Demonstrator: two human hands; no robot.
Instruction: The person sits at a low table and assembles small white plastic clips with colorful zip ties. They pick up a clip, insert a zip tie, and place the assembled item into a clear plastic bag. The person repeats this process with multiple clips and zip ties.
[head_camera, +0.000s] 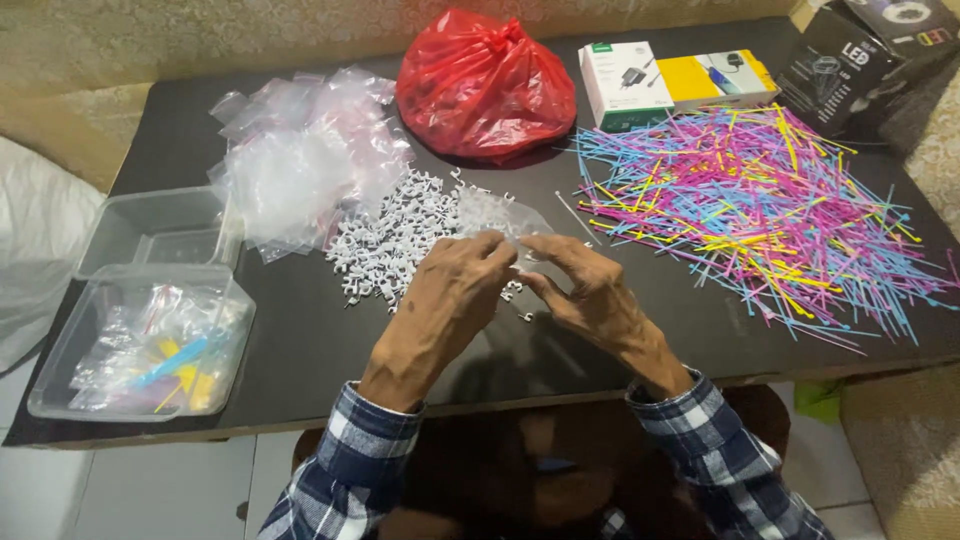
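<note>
My left hand (445, 300) and my right hand (590, 295) meet over the middle of a dark table (300, 340). Both pinch a small clear plastic bag (497, 215) that holds several white cable clips. Just left of the bag lies a heap of loose white cable clips (390, 245), touching my left fingertips. A broad spread of coloured cable ties (760, 205) in pink, blue and yellow lies to the right of my right hand. Both sleeves are blue plaid.
A pile of empty clear bags (300, 160) sits at the back left, a knotted red plastic bag (485, 85) behind the clips. Clear plastic tubs (140, 345) with filled bags stand at the left edge. Boxes (625, 85) line the back right.
</note>
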